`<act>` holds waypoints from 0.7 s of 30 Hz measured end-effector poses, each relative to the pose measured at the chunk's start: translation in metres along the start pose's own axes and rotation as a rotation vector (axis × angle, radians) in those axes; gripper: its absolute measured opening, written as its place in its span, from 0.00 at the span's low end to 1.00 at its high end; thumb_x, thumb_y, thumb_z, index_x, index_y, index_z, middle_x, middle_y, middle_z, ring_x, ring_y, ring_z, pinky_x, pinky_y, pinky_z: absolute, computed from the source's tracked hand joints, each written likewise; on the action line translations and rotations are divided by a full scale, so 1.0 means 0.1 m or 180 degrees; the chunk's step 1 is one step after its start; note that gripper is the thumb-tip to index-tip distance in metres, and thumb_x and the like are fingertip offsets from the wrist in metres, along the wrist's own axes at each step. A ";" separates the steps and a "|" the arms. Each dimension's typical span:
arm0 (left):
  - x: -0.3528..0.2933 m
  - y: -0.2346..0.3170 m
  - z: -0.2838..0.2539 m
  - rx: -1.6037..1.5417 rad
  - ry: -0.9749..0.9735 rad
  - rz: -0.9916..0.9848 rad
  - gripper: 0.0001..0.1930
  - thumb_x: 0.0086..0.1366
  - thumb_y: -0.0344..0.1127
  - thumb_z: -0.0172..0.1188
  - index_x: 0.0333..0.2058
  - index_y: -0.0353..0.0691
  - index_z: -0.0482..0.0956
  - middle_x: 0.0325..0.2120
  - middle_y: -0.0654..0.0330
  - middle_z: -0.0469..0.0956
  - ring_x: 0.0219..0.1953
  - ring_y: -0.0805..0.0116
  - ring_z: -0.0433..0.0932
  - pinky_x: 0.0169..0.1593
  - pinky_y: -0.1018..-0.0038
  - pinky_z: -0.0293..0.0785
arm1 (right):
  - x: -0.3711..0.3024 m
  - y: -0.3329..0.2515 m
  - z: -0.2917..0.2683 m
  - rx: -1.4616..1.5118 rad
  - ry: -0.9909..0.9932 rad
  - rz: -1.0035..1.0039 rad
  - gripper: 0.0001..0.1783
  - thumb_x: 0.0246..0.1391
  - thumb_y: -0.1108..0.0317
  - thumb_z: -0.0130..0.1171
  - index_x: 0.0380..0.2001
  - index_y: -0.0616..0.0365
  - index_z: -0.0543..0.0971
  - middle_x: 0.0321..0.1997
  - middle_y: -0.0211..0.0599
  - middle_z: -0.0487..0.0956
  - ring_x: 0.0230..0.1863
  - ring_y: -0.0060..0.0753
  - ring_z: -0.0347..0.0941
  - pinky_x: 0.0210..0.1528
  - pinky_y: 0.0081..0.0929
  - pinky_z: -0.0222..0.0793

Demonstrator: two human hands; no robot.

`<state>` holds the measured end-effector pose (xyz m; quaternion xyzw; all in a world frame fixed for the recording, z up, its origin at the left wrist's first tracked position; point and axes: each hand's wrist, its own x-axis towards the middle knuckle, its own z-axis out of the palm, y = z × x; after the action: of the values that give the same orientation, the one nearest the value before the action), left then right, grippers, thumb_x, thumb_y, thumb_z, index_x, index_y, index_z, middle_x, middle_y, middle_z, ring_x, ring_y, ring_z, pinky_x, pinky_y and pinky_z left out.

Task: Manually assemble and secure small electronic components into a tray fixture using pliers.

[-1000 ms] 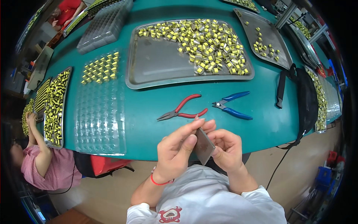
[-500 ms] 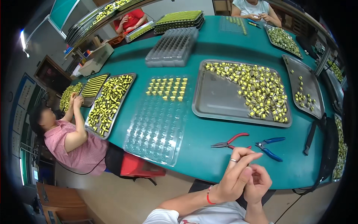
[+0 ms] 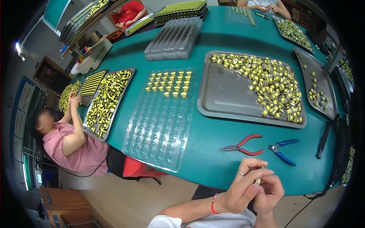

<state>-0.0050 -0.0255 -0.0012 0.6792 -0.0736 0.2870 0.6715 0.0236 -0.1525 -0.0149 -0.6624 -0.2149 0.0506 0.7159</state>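
Note:
My left hand point(image 3: 240, 190), with a ring and a red bracelet, is closed near the front edge of the table. Its fingertips meet those of my right hand point(image 3: 270, 193), also closed. Between them they pinch a small yellow-and-silver block-shaped part point(image 3: 258, 181), mostly covered by fingers. Just beyond lie red-handled pliers point(image 3: 243, 146) and blue-handled cutters point(image 3: 281, 150), both untouched. Farther back, a grey metal tray point(image 3: 228, 100) carries loose yellow parts heaped toward its right. A clear plastic blister tray point(image 3: 154, 136) to the left holds several rows of them in its far cavities.
Another loaded tray point(image 3: 109, 102) is at the left, beside a co-worker in a checked shirt point(image 3: 74, 142). Stacked plastic trays point(image 3: 173, 40) stand at the back. A narrower metal tray point(image 3: 317, 81) and a black strap-like object point(image 3: 323, 140) are at the right. Two more people sit across the table.
My hands have shifted slightly right and down in the picture, still together. The yellow part now shows between the fingertips. The view has tilted, raising the far table; the pliers are less covered.

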 end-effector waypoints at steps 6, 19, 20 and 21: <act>0.00 -0.04 0.02 0.0026 0.0106 0.0294 0.25 0.73 0.47 0.39 0.49 0.29 0.75 0.51 0.44 0.64 0.41 0.62 0.67 0.46 0.69 0.67 | -0.01 -0.10 0.12 0.0263 0.0217 0.0343 0.19 0.54 0.60 0.65 0.36 0.64 0.72 0.35 0.34 0.77 0.35 0.22 0.72 0.38 0.20 0.67; 0.04 -0.09 -0.01 -0.0133 -0.0026 0.0204 0.24 0.70 0.43 0.41 0.51 0.28 0.74 0.48 0.43 0.65 0.43 0.60 0.68 0.46 0.67 0.68 | 0.02 -0.06 0.12 0.0356 0.0049 0.0471 0.24 0.54 0.57 0.62 0.43 0.68 0.73 0.39 0.36 0.77 0.39 0.25 0.73 0.43 0.23 0.68; 0.04 -0.08 -0.01 -0.0131 -0.0027 0.0208 0.24 0.70 0.43 0.41 0.51 0.28 0.74 0.48 0.43 0.65 0.43 0.60 0.68 0.46 0.67 0.68 | 0.01 -0.06 0.12 0.0289 0.0046 0.0451 0.24 0.54 0.57 0.62 0.43 0.68 0.73 0.39 0.36 0.77 0.40 0.25 0.73 0.43 0.24 0.68; 0.02 -0.06 -0.02 -0.0093 -0.0043 0.0200 0.25 0.70 0.44 0.41 0.52 0.28 0.73 0.48 0.43 0.65 0.43 0.60 0.67 0.46 0.67 0.68 | 0.01 -0.06 0.12 0.0222 0.0043 0.0430 0.24 0.54 0.57 0.62 0.43 0.69 0.73 0.39 0.37 0.77 0.41 0.26 0.72 0.44 0.24 0.67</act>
<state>-0.0006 -0.0226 -0.0057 0.6686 -0.1035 0.3022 0.6715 0.0186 -0.1418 -0.0086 -0.6504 -0.1629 0.1017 0.7349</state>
